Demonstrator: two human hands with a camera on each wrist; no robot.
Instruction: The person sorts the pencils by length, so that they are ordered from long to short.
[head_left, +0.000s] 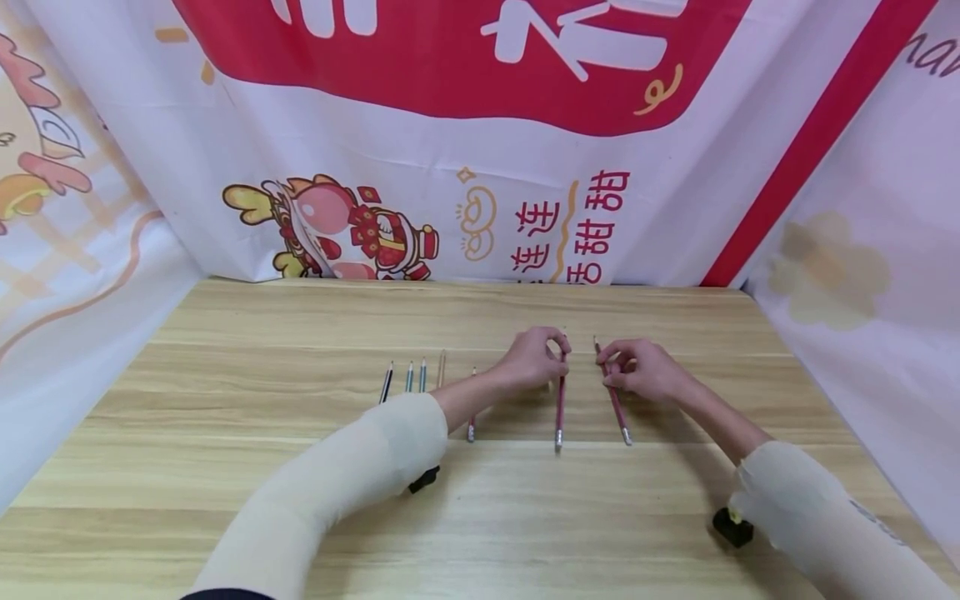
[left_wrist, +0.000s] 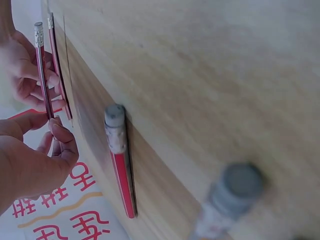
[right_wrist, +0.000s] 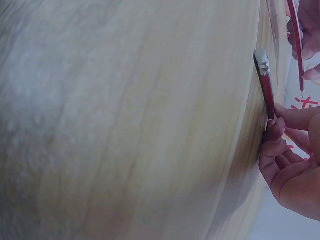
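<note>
My left hand [head_left: 534, 358] pinches a dark red pencil [head_left: 560, 408] near its upper part, with the eraser end toward me. In the left wrist view this pencil [left_wrist: 41, 67] is held off the table. To its right, my right hand [head_left: 643, 369] pinches a second dark red pencil [head_left: 618, 414], which slants and lies at or close to the tabletop; its pale eraser end shows in the right wrist view, above the right hand [right_wrist: 295, 167]. Left of both, a red striped pencil [head_left: 472, 427] lies on the table, partly hidden by my left forearm.
Further left on the wooden table [head_left: 480, 533] lie a black pencil [head_left: 386, 383], two blue pencils [head_left: 423, 375] and a wood-coloured pencil [head_left: 441, 368], their lower parts covered by my left sleeve [head_left: 352, 458]. A printed white and red cloth [head_left: 420, 150] hangs behind the table.
</note>
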